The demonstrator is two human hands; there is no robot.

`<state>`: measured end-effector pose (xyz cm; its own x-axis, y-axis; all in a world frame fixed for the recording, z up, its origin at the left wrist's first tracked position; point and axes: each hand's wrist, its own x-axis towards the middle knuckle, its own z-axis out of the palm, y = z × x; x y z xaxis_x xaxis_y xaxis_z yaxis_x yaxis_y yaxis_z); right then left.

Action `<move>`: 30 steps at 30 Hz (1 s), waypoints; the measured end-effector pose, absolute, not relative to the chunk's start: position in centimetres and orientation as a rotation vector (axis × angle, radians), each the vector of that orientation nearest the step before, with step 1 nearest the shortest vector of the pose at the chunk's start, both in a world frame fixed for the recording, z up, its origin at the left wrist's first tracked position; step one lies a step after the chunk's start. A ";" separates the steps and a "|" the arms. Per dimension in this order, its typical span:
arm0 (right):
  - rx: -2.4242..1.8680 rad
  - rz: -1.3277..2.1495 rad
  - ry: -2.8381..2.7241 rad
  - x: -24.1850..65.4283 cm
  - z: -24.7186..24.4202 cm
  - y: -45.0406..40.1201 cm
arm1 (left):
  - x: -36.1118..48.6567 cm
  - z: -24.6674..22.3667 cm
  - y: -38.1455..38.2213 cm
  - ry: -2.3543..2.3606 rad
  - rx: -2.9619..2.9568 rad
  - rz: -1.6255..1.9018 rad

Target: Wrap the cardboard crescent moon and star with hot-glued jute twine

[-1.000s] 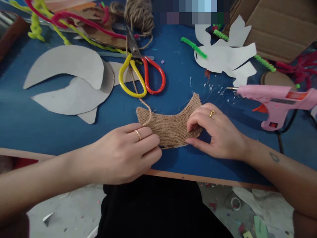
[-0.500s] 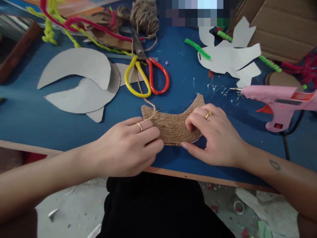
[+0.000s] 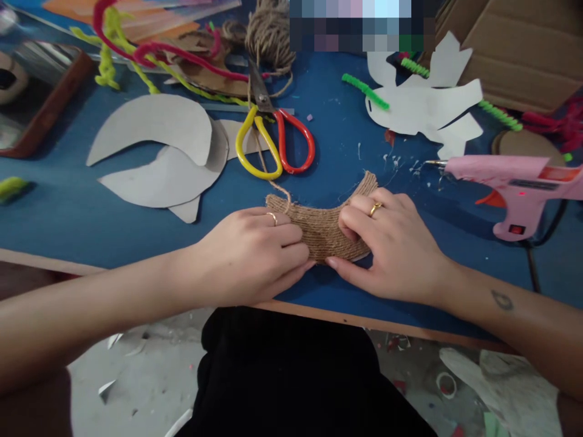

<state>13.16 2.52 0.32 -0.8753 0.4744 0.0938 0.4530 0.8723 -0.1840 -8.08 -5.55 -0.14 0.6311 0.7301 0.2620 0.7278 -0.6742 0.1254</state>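
Observation:
A curved crescent piece wrapped in coiled jute twine (image 3: 324, 237) lies on the blue table top (image 3: 113, 230), right in front of me. My left hand (image 3: 250, 255) covers its left half, fingers curled over the edge. My right hand (image 3: 387, 243) pinches the right half between thumb and fingers. A loose twine strand (image 3: 268, 170) runs from the piece past the scissors up to a twine ball (image 3: 269, 36). The yellow-and-red-handled scissors (image 3: 274, 142) lie just beyond the hands, and a pink hot glue gun (image 3: 519, 188) lies to the right of my right hand.
Grey card cutouts (image 3: 159, 152) lie at left, and a white paper cutout (image 3: 423, 106) with green pipe cleaners at far right. Red and yellow pipe cleaners and a brown cardboard sheet (image 3: 514, 48) edge the back. Dried glue spots the table. Scraps litter the floor.
My hands have closed in on the twine piece and now cover more of it, especially its left end. The view has shifted slightly, so the table items sit further right.

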 end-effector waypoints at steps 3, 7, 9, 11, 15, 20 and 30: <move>-0.724 0.219 -2.918 13.1 0.4 2.5 | -8.2 0.0 -5.5 1.242 2.760 0.417; -0.703 0.135 -2.925 12.9 0.3 2.6 | -8.3 0.0 -5.3 1.231 2.709 0.435; -0.708 0.117 -2.929 12.8 0.3 2.6 | -8.5 0.1 -5.2 1.215 2.677 0.433; -0.726 0.131 -2.939 12.7 0.4 2.5 | -8.8 0.3 -5.2 1.206 2.650 0.409; -0.756 0.170 -2.970 12.7 0.7 2.4 | -9.5 0.9 -5.3 1.218 2.607 0.381; -0.762 0.163 -2.969 12.9 0.7 2.6 | -10.3 1.4 -4.8 1.122 2.614 0.482; -0.777 0.076 -2.995 13.2 0.9 2.5 | -9.9 0.5 -5.0 1.068 2.397 0.489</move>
<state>13.19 2.46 0.86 -0.8729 0.4867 0.0325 0.4844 0.8728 -0.0594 -9.92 -5.01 0.54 0.6338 0.7626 0.1292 0.5960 -0.5881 0.5467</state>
